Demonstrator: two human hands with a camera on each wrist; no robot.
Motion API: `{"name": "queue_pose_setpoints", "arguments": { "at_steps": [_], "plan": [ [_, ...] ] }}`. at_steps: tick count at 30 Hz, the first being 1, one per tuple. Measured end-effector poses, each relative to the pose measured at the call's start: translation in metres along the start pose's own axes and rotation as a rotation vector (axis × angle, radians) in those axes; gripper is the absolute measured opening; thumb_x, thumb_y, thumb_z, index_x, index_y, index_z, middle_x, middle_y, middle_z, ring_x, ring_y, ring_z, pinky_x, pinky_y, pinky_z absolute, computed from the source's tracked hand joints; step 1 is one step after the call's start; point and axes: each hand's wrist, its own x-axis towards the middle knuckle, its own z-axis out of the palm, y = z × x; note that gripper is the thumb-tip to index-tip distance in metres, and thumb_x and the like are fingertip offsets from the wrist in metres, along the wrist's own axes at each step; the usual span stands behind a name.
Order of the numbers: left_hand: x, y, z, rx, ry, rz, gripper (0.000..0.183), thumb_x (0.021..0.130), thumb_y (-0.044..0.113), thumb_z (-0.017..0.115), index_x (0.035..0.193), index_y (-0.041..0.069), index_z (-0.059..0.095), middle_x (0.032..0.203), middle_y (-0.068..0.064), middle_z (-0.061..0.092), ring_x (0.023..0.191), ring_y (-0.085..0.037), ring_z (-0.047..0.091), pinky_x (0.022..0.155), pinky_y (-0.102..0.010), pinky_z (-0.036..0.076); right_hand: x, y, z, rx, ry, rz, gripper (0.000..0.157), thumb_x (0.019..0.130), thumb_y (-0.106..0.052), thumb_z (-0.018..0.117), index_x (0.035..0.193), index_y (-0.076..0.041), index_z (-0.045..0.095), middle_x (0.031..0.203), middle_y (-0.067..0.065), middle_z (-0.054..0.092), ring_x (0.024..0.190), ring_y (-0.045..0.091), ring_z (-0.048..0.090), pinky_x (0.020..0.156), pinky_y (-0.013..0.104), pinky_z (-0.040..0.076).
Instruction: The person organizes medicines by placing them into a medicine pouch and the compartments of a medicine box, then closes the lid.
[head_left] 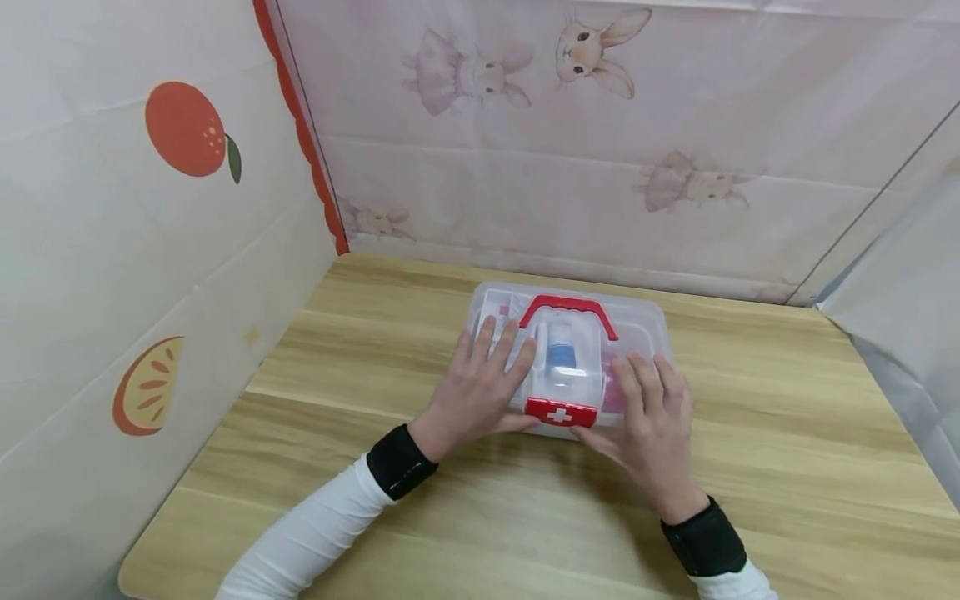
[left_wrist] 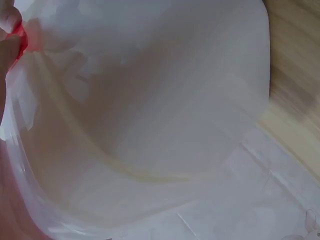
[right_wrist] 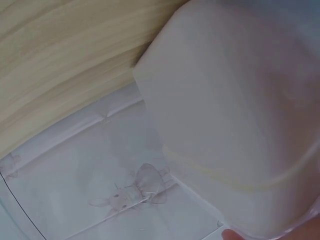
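A clear plastic first-aid box (head_left: 637,321) lies on the table, with a red carry handle (head_left: 570,304) on its lid. At its front is a red latch (head_left: 561,412) bearing a white cross. My left hand (head_left: 480,387) rests on the left part of the lid, fingers extended and thumb at the latch's left end. On the right part, my right hand (head_left: 656,417) lays its slightly bent fingers, its thumb at the latch's lower right edge. In the left wrist view, digits touch the red latch (left_wrist: 21,42). The box's cloudy side (right_wrist: 215,110) fills much of the right wrist view.
Through the lid show a blue-and-white bottle (head_left: 561,350) and something pink (head_left: 612,387). The wood-grain table (head_left: 780,433) extends around the box. A rabbit-print sheet (head_left: 525,183) hangs behind, and a fruit-print sheet (head_left: 97,250) stands along the left edge.
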Motion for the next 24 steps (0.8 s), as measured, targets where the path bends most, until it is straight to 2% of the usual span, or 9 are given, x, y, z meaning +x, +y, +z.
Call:
{"name": "queue_pose_setpoints", "arguments": {
  "at_steps": [3, 9, 12, 16, 20, 22, 24],
  "plan": [
    [-0.002, 0.002, 0.003, 0.013, 0.02, -0.001, 0.097, 0.074, 0.078, 0.062, 0.138, 0.007, 0.05, 0.141, -0.024, 0.052, 0.125, -0.047, 0.052, 0.095, -0.061, 0.048, -0.001, -0.002, 0.003, -0.004, 0.012, 0.006, 0.082, 0.087, -0.066, 0.056, 0.138, -0.001, 0.05, 0.137, 0.021, 0.051, 0.125, 0.042, 0.043, 0.097, 0.062, 0.038],
    [-0.002, 0.003, 0.008, 0.102, 0.057, 0.02, 0.097, 0.073, 0.08, 0.059, 0.137, 0.006, 0.053, 0.137, -0.022, 0.057, 0.121, -0.045, 0.056, 0.093, -0.059, 0.05, 0.001, -0.005, 0.01, -0.04, 0.112, -0.003, 0.081, 0.083, -0.066, 0.06, 0.131, -0.001, 0.055, 0.129, 0.021, 0.058, 0.115, 0.041, 0.05, 0.091, 0.059, 0.043],
    [-0.003, 0.003, 0.007, 0.106, 0.065, 0.023, 0.098, 0.073, 0.08, 0.059, 0.135, 0.006, 0.055, 0.135, -0.022, 0.058, 0.119, -0.045, 0.057, 0.092, -0.058, 0.05, 0.001, -0.005, 0.009, -0.046, 0.11, -0.003, 0.081, 0.083, -0.066, 0.06, 0.13, -0.001, 0.056, 0.129, 0.021, 0.058, 0.114, 0.041, 0.051, 0.089, 0.059, 0.044],
    [-0.007, 0.002, 0.007, 0.029, 0.063, 0.001, 0.099, 0.072, 0.081, 0.062, 0.137, 0.007, 0.055, 0.138, -0.021, 0.056, 0.123, -0.044, 0.055, 0.094, -0.059, 0.049, -0.003, -0.007, 0.005, -0.016, 0.048, 0.03, 0.081, 0.084, -0.066, 0.058, 0.134, -0.002, 0.054, 0.134, 0.022, 0.054, 0.121, 0.042, 0.047, 0.095, 0.061, 0.04],
    [-0.011, 0.002, 0.01, -0.087, 0.079, -0.049, 0.098, 0.072, 0.078, 0.065, 0.142, 0.01, 0.05, 0.144, -0.019, 0.05, 0.13, -0.042, 0.048, 0.102, -0.058, 0.043, -0.01, -0.006, -0.001, 0.077, -0.003, 0.115, 0.081, 0.085, -0.067, 0.059, 0.141, -0.008, 0.051, 0.144, 0.026, 0.042, 0.133, 0.044, 0.035, 0.104, 0.065, 0.032],
    [-0.015, 0.002, 0.01, -0.163, 0.087, -0.083, 0.096, 0.073, 0.074, 0.069, 0.144, 0.013, 0.048, 0.146, -0.021, 0.045, 0.134, -0.042, 0.042, 0.104, -0.058, 0.039, -0.014, -0.005, -0.003, 0.127, -0.028, 0.166, 0.082, 0.085, -0.067, 0.06, 0.143, -0.011, 0.049, 0.149, 0.026, 0.034, 0.137, 0.045, 0.029, 0.103, 0.067, 0.035],
    [-0.021, 0.002, 0.009, -0.258, 0.08, -0.126, 0.093, 0.073, 0.066, 0.074, 0.146, 0.016, 0.046, 0.149, -0.023, 0.038, 0.139, -0.042, 0.032, 0.107, -0.059, 0.035, -0.017, -0.005, -0.007, 0.177, -0.071, 0.227, 0.082, 0.083, -0.061, 0.066, 0.147, -0.015, 0.045, 0.154, 0.025, 0.025, 0.141, 0.044, 0.023, 0.098, 0.068, 0.04]
  ]
}}
